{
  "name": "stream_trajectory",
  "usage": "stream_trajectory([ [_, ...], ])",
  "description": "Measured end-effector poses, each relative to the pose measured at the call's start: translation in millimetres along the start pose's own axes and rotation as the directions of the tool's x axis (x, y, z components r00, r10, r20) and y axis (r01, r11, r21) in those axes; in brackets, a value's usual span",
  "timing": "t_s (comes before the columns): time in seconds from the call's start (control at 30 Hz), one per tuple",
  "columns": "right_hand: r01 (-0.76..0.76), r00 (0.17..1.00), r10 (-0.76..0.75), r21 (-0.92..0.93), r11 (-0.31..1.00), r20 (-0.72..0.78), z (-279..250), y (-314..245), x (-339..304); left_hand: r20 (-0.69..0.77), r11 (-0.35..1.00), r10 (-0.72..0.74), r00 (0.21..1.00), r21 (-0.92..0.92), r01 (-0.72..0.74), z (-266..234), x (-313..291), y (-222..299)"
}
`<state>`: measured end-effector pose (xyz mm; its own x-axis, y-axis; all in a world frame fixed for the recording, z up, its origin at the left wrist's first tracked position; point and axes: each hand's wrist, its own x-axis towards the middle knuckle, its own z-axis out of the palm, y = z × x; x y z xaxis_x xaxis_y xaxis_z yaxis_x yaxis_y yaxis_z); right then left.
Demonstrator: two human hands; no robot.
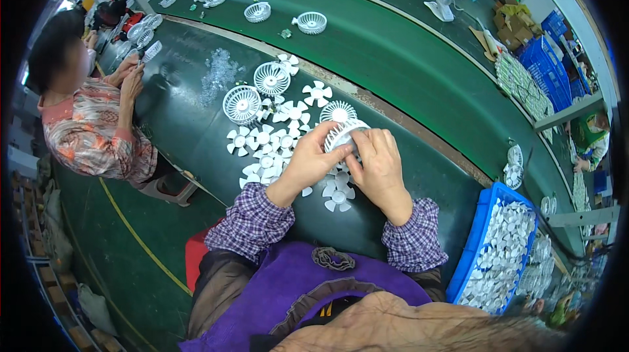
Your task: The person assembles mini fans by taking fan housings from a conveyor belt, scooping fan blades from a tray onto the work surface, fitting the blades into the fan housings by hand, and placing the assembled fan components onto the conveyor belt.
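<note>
Crowding the left hand [312,157] are white blades [266,162] and grilles [242,104].

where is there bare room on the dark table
Bare patches: the dark table between the right hand and blue bin, and left of the white fan blades toward the co-worker. Crowded: around the left hand, with round cages.
</note>
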<state>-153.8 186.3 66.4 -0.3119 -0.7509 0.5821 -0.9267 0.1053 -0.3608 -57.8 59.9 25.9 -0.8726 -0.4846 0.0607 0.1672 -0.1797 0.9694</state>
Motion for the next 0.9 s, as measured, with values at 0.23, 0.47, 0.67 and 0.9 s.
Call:
stream_trajectory([
  [0.23,-0.275,0.96,0.275,0.391,0.878,0.057,-22,14,-19,0.056,0.991,-0.061,0.997,0.119,0.054,1,-4,14],
  [0.47,-0.516,0.856,0.392,0.584,0.626,0.336,-11,24,-48,0.247,0.899,-0.035,0.968,0.432,-0.077,3,-12,26],
  [0.67,-0.52,0.854,0.412,0.55,0.654,0.317,3,34,-51,0.199,0.914,-0.022,0.98,0.402,-0.061,-1,-5,3],
  [0.9,-0.622,0.686,0.726,0.564,0.543,0.056,-20,168,-43,-0.04,0.879,-0.151,0.988,0.451,0.153,-55,44,71],
])
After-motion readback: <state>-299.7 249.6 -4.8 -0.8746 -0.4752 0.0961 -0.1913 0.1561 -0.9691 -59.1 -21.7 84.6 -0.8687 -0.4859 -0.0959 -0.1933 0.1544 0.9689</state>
